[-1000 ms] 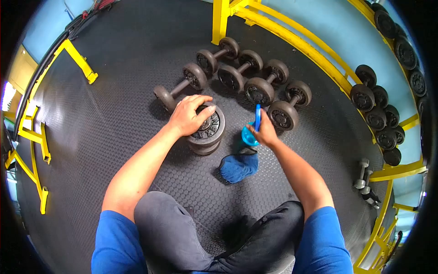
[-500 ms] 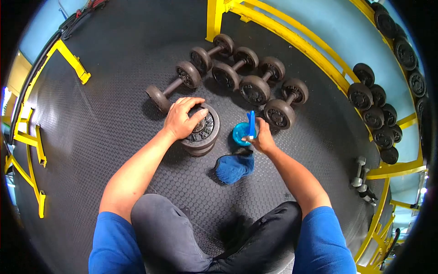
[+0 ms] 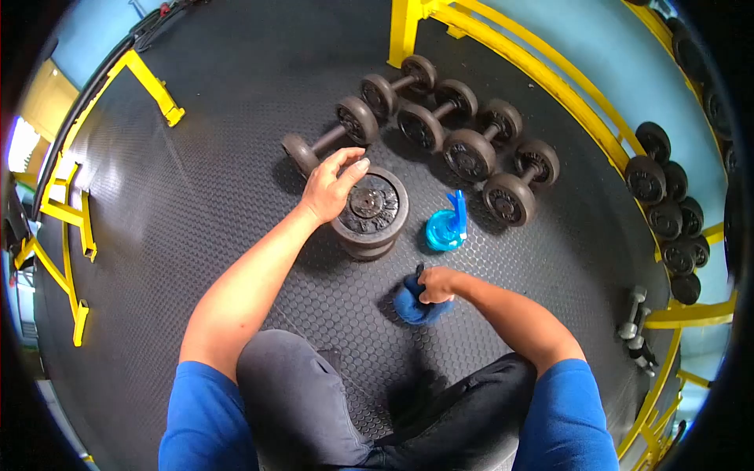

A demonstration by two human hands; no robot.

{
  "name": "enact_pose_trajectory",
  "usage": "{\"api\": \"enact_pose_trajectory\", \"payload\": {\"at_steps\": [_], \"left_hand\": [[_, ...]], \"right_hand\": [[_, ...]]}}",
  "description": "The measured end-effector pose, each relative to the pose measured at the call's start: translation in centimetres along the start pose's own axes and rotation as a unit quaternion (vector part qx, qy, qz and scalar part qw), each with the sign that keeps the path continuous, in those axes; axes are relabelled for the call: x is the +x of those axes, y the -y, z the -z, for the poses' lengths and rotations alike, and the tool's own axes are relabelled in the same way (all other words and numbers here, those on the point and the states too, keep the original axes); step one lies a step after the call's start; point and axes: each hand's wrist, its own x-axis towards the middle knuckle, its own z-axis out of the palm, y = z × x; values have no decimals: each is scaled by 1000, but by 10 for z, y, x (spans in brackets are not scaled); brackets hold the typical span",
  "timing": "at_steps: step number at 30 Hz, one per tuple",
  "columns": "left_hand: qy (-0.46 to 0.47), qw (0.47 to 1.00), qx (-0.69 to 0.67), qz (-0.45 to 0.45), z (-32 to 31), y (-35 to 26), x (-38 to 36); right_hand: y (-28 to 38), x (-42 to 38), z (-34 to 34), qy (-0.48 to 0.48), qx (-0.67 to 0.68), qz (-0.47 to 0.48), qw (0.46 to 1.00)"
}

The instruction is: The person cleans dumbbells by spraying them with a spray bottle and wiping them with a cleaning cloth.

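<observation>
A dark dumbbell [image 3: 377, 206] stands upright on one end on the black floor, its round plate facing up. My left hand [image 3: 336, 186] is at the plate's left edge, fingers apart and holding nothing; whether it touches the plate is hard to tell. My right hand [image 3: 437, 284] is closed on a blue cloth [image 3: 416, 308] that lies on the floor below the dumbbell. A bottle of blue liquid with a blue spray head [image 3: 445, 230] stands upright to the right of the dumbbell, with neither hand on it.
Several dumbbells [image 3: 469, 155] lie on the rubber floor [image 3: 228, 180] beyond the bottle. A yellow rack [image 3: 510, 55] runs along the back and right, with more dumbbells [image 3: 646, 180] beside it. Small grey dumbbells [image 3: 632, 314] lie at right. Yellow frames [image 3: 149, 86] stand at left.
My right hand has left the spray bottle, moved down toward me and closed on the blue cloth. My left hand has lifted off the plate's top toward its edge. The view has shifted.
</observation>
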Motion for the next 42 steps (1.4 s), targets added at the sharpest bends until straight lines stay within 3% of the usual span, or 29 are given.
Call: {"api": "enact_pose_trajectory", "payload": {"at_steps": [2,3,5,7,9,11,13,14,16,17,19,23,25,27,28,29,31,32,33,35,36,39,40,41,42], "left_hand": [[-1,998,-54,19,9,10,3],[3,993,-112,40,13,14,1],[-5,993,-86,86,16,5,0],[-18,957,-228,178,8,14,7],[-15,951,-253,178,1,22,12],[35,887,-422,184,3,22,18],[-38,871,-449,194,8,52,25],[-34,890,-419,173,13,46,25],[-32,907,-389,160,19,35,20],[-4,911,-366,192,20,30,24],[19,911,-348,220,18,21,27],[19,941,-317,118,0,30,27],[44,929,-346,121,3,40,30],[24,925,-363,112,6,38,30],[39,930,-336,144,11,32,25],[51,934,-310,171,17,25,23],[53,940,-282,185,24,5,17],[52,944,-257,200,25,0,15],[48,944,-258,201,22,1,12],[54,943,-295,143,12,7,13],[72,946,-292,118,8,10,14],[95,952,-278,84,6,18,16],[82,939,-315,111,6,12,14],[92,947,-291,104,9,15,16],[94,952,-275,95,10,13,16]], "right_hand": [[18,-39,70,73,153,38,985],[34,-80,110,-41,157,33,986],[48,-129,161,-181,266,40,946],[64,-139,180,-429,166,8,888],[75,-99,180,-516,108,0,850],[85,-36,162,-482,63,11,874],[113,-7,147,-540,39,2,841],[109,-4,143,-541,41,-1,840],[102,-8,131,-544,22,151,825],[93,-19,129,-544,20,150,825],[74,-55,134,-398,-25,273,875],[60,-41,145,-532,-21,138,835],[94,-16,142,-581,31,142,801],[120,-8,132,-560,40,188,806],[118,-19,134,-506,31,197,839],[105,-22,133,-520,39,263,812],[91,-56,155,-364,-13,233,902],[86,-57,156,-428,-20,221,876],[86,-54,161,-448,-55,129,883],[90,-31,159,-559,-28,51,827],[101,-27,159,-555,-17,47,830],[116,-10,135,-601,-35,207,772],[115,-24,142,-534,-5,237,812],[109,-39,151,-538,-3,231,811],[103,-55,161,-433,-29,227,872]]}}
